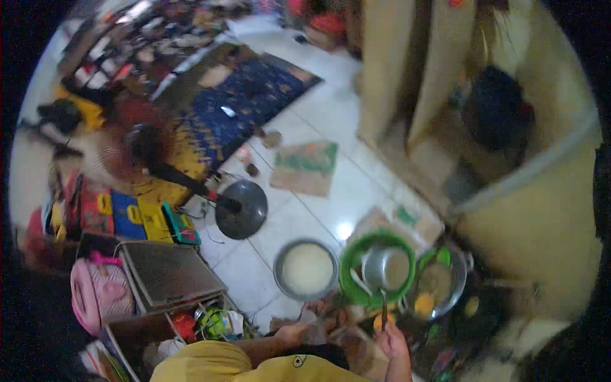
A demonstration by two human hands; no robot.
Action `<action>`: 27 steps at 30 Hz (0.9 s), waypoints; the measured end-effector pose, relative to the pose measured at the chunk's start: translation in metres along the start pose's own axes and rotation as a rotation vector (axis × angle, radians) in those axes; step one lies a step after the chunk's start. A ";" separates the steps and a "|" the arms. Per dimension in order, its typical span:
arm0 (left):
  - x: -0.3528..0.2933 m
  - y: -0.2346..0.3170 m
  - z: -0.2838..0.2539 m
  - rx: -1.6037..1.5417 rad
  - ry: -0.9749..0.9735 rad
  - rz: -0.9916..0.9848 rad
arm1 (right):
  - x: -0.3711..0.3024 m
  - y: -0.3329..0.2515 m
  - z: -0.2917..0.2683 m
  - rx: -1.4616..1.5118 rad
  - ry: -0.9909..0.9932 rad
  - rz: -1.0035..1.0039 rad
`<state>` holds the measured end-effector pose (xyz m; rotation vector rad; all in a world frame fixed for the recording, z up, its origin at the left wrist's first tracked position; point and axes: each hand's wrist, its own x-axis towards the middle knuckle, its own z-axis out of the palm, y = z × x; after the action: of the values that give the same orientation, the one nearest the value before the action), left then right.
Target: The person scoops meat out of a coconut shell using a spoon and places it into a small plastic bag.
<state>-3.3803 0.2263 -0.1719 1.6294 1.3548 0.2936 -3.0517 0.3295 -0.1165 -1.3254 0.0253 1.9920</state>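
My right hand (393,344) is closed round the thin handle (384,311) of a utensil at the lower middle. The handle points up toward a silver pot (396,268); its far end is too blurred to name. This pot stands inside a green plastic basin (347,280), along with a white utensil handle (360,280). To its left, my left hand (294,332) is held low in front of my yellow shirt, its fingers closed on a pale see-through thing (313,331) that looks like thin plastic. Just beyond sits a round metal basin (278,275) with a creamy white content (307,268).
Right of the green basin stands a large metal pot (463,290) with something orange and green in it. A fan (240,209) stands at centre left, near a dark blue mat (245,95). Flattened cardboard (304,169) lies on white tiles. An open box (133,334) and pink container (102,293) are lower left.
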 end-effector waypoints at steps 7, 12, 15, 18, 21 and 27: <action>-0.065 0.126 -0.121 -0.083 0.536 -0.255 | -0.097 -0.098 0.166 -0.376 -0.423 0.046; -0.136 0.153 -0.134 -0.219 1.065 -0.402 | -0.077 -0.084 0.236 -0.573 -0.557 0.191; -0.163 0.163 -0.141 -0.303 1.174 -0.339 | -0.110 -0.055 0.270 -0.702 -0.597 0.156; -0.198 0.179 -0.135 -0.402 1.268 -0.244 | -0.110 -0.026 0.258 -0.869 -0.608 0.253; -0.254 0.196 -0.136 -0.546 1.324 -0.160 | -0.123 0.009 0.255 -1.377 -0.733 0.018; -0.370 0.229 -0.102 -0.902 1.303 -0.126 | -0.188 0.106 0.276 -1.861 -0.850 -0.198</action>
<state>-3.4392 -0.0212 0.1956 0.4575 1.7594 1.7961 -3.2933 0.2555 0.1254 -0.9571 -2.6597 1.9419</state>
